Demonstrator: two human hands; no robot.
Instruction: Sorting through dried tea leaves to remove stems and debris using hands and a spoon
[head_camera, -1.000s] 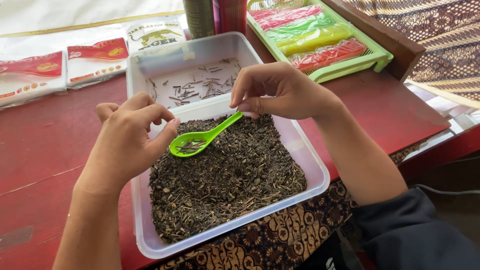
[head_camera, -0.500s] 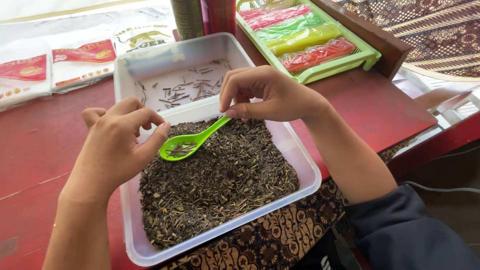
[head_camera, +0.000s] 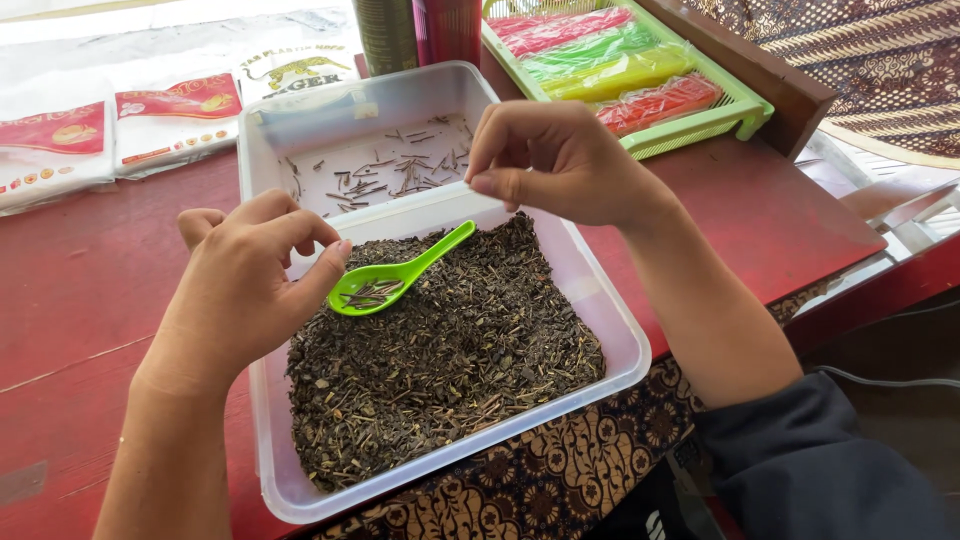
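Note:
A clear plastic tub (head_camera: 628, 330) holds a bed of dark dried tea leaves (head_camera: 450, 350). A bright green plastic spoon (head_camera: 395, 275) lies on the leaves with a few thin stems in its bowl. My left hand (head_camera: 245, 290) hovers loosely curled over the tub's left side, its thumb tip just beside the spoon's bowl and apart from the index finger. My right hand (head_camera: 560, 160) is raised above the tub's far edge with its fingertips pinched together; whether a stem is in the pinch is not visible. Behind stands a second clear tub (head_camera: 268, 130) with scattered stems (head_camera: 390, 175).
The tubs sit on a red wooden table (head_camera: 90, 300) with a patterned cloth (head_camera: 560, 480) at its front edge. A green tray (head_camera: 745, 105) of coloured wrapped packs is at the back right, white-and-red packets (head_camera: 60, 140) at the back left, two cans (head_camera: 390, 35) behind the tubs.
My right hand has lifted up and back from the spoon's handle toward the rear tub. The spoon now lies free on the leaves. My left hand has barely moved.

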